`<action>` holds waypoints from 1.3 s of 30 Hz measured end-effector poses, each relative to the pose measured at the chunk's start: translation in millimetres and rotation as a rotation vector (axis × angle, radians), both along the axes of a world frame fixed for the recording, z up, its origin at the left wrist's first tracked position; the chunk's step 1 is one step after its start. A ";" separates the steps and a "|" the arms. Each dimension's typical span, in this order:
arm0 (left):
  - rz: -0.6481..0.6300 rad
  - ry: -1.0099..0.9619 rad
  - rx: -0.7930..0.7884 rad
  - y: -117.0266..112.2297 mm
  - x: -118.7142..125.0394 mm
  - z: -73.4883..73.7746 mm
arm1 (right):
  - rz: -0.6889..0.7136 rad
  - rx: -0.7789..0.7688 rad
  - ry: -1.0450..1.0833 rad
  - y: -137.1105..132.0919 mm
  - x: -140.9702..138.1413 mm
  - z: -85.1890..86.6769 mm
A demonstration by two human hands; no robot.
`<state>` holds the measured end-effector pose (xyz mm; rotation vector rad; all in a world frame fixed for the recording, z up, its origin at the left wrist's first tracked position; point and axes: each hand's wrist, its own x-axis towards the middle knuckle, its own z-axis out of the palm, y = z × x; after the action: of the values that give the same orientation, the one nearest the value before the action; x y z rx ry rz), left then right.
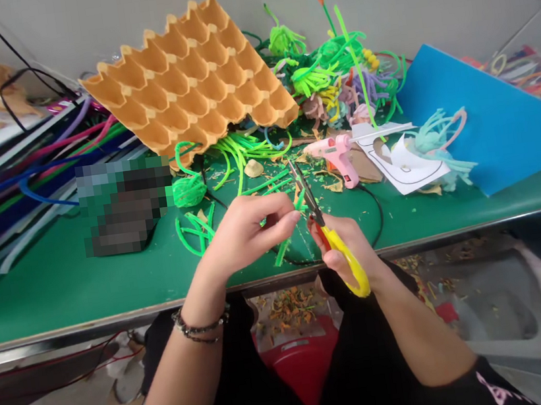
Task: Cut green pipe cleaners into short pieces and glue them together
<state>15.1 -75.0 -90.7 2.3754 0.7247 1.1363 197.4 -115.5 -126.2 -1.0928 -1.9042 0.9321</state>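
With our left hand (254, 228) we curl the fingers inward; we cannot tell whether they pinch the short green strip (301, 199) just beside their tips. Our right hand (348, 239) grips the scissors (328, 231), blades pointing away from us over the table (88, 293). A pink glue gun (336, 154) crowds the blades on the right. Farther out, an egg tray (185, 84) and a blue sheet (484, 121) bound our reach; green tabletop borders the front edge (116, 320) left of our wrist.

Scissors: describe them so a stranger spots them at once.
Start at the green tabletop and find the right hand over its near edge. It holds the scissors, metal blades pointing away. Their yellow handle sets them apart from the pink glue gun beyond.
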 end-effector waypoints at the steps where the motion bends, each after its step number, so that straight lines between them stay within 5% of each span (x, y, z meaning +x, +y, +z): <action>1: 0.006 0.000 -0.002 0.2 -0.4 0.3 | -0.004 -0.002 0.010 -0.3 0.0 0.0; 13: 0.122 0.056 -0.039 0.9 -8.3 2.7 | -0.143 0.026 0.068 -4.2 -4.1 1.6; 21: 0.158 0.043 -0.036 0.2 -8.9 2.7 | -0.031 -0.049 -0.025 2.2 -0.3 -6.0; 39: 0.116 0.072 -0.079 0.8 -11.7 2.5 | -0.051 0.028 -0.050 -2.8 -3.0 0.0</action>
<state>3.4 -74.2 -88.2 2.3441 0.9260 1.0519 194.4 -118.3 -126.2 -1.1530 -1.9144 0.8548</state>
